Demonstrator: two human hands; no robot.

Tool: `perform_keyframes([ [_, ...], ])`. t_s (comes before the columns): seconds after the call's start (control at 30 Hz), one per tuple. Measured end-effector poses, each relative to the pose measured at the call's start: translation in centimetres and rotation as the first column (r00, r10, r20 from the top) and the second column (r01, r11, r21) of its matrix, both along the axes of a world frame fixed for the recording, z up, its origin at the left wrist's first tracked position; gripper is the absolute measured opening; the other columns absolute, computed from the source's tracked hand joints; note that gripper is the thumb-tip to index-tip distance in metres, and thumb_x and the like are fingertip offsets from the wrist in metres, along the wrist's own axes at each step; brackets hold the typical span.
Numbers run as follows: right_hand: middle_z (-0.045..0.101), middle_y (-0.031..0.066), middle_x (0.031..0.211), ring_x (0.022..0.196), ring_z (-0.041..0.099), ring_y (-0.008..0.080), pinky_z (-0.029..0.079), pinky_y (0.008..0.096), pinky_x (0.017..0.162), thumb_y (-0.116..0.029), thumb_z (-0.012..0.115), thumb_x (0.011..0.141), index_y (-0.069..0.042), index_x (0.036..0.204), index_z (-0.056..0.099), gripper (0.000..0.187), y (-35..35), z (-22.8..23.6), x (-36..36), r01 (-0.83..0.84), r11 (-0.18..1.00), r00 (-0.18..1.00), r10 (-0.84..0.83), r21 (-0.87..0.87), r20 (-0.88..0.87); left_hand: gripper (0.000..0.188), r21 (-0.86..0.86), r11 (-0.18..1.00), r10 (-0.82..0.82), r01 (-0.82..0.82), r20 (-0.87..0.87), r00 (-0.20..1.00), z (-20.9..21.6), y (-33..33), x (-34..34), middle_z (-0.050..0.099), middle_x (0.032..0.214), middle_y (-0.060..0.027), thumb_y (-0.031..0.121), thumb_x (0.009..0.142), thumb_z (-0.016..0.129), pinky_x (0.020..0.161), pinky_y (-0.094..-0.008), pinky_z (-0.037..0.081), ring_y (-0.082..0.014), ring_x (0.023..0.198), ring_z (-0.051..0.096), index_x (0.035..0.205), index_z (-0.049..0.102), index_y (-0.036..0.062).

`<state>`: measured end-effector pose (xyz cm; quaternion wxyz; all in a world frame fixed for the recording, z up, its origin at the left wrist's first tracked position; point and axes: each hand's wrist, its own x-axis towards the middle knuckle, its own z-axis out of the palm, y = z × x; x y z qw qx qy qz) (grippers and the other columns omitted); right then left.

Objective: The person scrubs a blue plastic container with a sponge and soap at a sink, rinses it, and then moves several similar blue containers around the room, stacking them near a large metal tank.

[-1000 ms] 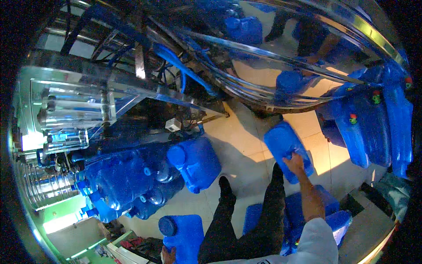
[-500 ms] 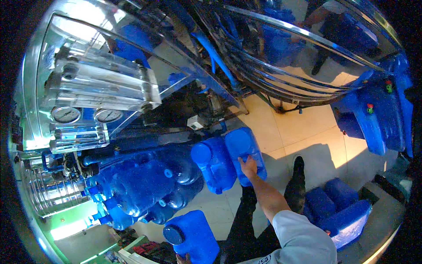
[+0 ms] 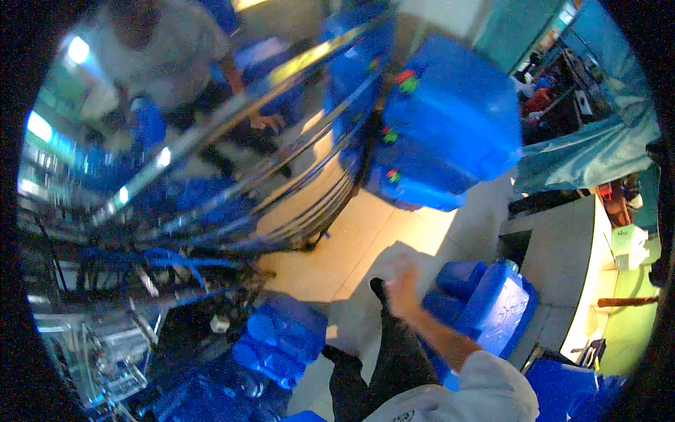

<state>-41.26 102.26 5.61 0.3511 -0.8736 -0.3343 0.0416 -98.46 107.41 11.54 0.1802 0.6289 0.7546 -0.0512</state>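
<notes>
My right hand point(image 3: 403, 290) hangs over the floor in front of my legs, smeared by motion. Its fingers cannot be made out, and no object shows with it. Just right of it stand blue plastic containers point(image 3: 496, 309), lying close together with wet, shiny sides. To the left, two blue jerrycans point(image 3: 285, 334) stand side by side on the floor, apart from the hand. At the bottom edge a sliver of another blue jerrycan point(image 3: 304, 417) peeks in. My left hand is out of the picture.
Large blue tanks with red and green taps point(image 3: 450, 116) stand ahead. A shiny curved metal tank point(image 3: 281, 169) fills the upper left, above pipes and a metal frame point(image 3: 119, 352). On the right are a tiled ledge point(image 3: 555, 274) and a green curtain point(image 3: 590, 155).
My view has swung to the right. My right hand has let go of the jerrycan and moved away from it to the right. My left hand and its jerrycan have mostly left the view.
</notes>
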Motion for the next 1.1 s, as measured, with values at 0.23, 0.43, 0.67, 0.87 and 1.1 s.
perform_keyframes([
  [0.23,0.057,0.0219,0.132,0.125,0.053,0.0390,0.040,0.0466,0.106,-0.029,0.068,0.092,-0.002,0.128,0.056,0.047,-6.6,24.3,44.6,0.222,0.948,0.857,-0.302,0.229,0.417,0.061,-0.021,0.983,-0.185,0.184,-0.070,0.980,2.1,6.5,14.4,0.059,0.124,-0.0260,0.045,0.095,0.060,0.094,-0.0452,0.049,-0.0389,0.109,0.061,0.128,0.052,-0.0060],
  [0.43,0.049,0.0201,0.147,0.137,0.046,0.0366,0.037,0.0457,0.112,-0.055,0.053,0.097,-0.003,0.138,0.055,0.066,3.5,25.8,63.0,0.218,0.969,0.879,-0.142,-0.118,0.456,0.064,-0.075,0.981,-0.190,0.180,-0.161,0.969,3.1,6.9,19.3,0.057,0.129,-0.0267,0.047,0.096,0.059,0.097,-0.0452,0.047,-0.0385,0.113,0.059,0.132,0.051,-0.0052],
  [0.67,0.051,0.0245,0.145,0.134,0.048,0.0400,0.040,0.0491,0.109,-0.048,0.059,0.090,-0.003,0.145,0.047,0.072,4.7,24.5,69.1,0.121,0.916,0.980,-0.171,-0.383,-0.098,0.068,-0.139,0.980,-0.169,0.139,-0.230,0.958,4.4,5.2,19.2,0.054,0.135,-0.0274,0.050,0.096,0.057,0.101,-0.0452,0.045,-0.0380,0.119,0.057,0.136,0.049,-0.0043],
  [0.87,0.055,0.0187,0.136,0.115,0.052,0.0313,0.043,0.0427,0.094,-0.039,0.061,0.091,-0.005,0.148,0.044,0.068,1.9,21.6,72.0,-0.035,0.936,0.960,-0.065,-0.349,-0.272,0.071,-0.232,0.962,-0.203,0.143,-0.260,0.944,5.0,-0.2,13.7,0.052,0.139,-0.0281,0.052,0.096,0.055,0.104,-0.0452,0.044,-0.0377,0.124,0.055,0.139,0.048,-0.0035],
  [1.1,0.059,0.0120,0.125,0.092,0.057,0.0210,0.047,0.0354,0.077,-0.029,0.063,0.092,-0.007,0.150,0.040,0.067,-8.0,26.2,69.9,-0.077,0.973,0.920,-0.015,-0.218,-0.392,0.063,-0.067,0.997,0.028,-0.032,-0.058,0.998,5.0,-4.7,12.5,0.057,0.131,-0.0269,0.043,0.094,0.061,0.100,-0.0475,0.045,-0.0388,0.118,0.057,0.135,0.051,-0.0034],
])
